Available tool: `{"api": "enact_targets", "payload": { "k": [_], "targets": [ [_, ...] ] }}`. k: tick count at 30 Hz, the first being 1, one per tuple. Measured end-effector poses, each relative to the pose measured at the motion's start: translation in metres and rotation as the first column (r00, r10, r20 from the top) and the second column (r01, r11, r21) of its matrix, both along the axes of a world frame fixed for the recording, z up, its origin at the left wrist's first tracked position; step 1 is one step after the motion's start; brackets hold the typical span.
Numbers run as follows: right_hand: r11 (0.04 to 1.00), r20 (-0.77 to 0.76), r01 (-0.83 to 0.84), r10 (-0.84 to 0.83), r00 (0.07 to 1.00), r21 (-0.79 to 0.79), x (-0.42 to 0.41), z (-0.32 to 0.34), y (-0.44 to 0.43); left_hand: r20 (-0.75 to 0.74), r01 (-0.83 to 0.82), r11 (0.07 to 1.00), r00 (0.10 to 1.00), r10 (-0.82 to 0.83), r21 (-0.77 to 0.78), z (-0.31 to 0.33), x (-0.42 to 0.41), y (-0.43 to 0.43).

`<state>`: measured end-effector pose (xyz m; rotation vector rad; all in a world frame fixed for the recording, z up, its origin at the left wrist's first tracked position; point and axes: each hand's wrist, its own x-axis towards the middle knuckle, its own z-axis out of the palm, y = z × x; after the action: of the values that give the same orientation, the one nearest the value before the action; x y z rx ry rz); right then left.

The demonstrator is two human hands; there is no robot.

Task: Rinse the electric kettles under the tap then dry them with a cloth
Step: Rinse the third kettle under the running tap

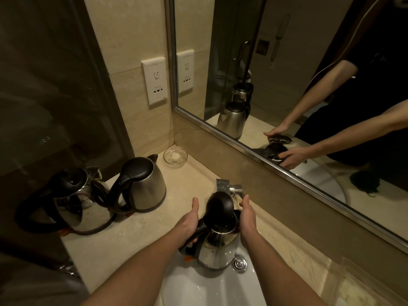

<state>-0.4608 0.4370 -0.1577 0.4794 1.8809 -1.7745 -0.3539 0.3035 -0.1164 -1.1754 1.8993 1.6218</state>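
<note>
L hand (187, 224) wrapped round black plastic handle of steel kettle (218, 250), which sits in white basin (198, 288) by chrome drain (239, 263). R hand (247, 219) flat vs kettle side, fingers hidden, grip can't tell. Domed black lid (219, 208) up, under chrome tap (229, 188). Beige stone counter (123, 244), left: polished kettle (77, 206), brushed kettle (145, 184). Round glass dish (175, 156) in corner. Socket plate (154, 81) text unreadable.
</note>
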Motion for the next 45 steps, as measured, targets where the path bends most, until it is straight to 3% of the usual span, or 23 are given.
{"api": "enact_targets", "payload": {
  "k": [16, 45],
  "targets": [
    [1.000, -0.011, 0.007, -0.007, 1.000, -0.016, 0.001, 0.003, -0.001, 0.045, 0.004, 0.999, 0.999, -0.003, -0.039, 0.001, 0.002, -0.003],
    [0.999, -0.020, -0.032, 0.033, 0.999, 0.022, -0.006, 0.001, 0.004, -0.004, -0.035, 0.996, 0.999, 0.034, -0.086, -0.013, -0.003, -0.001]
  ]
}}
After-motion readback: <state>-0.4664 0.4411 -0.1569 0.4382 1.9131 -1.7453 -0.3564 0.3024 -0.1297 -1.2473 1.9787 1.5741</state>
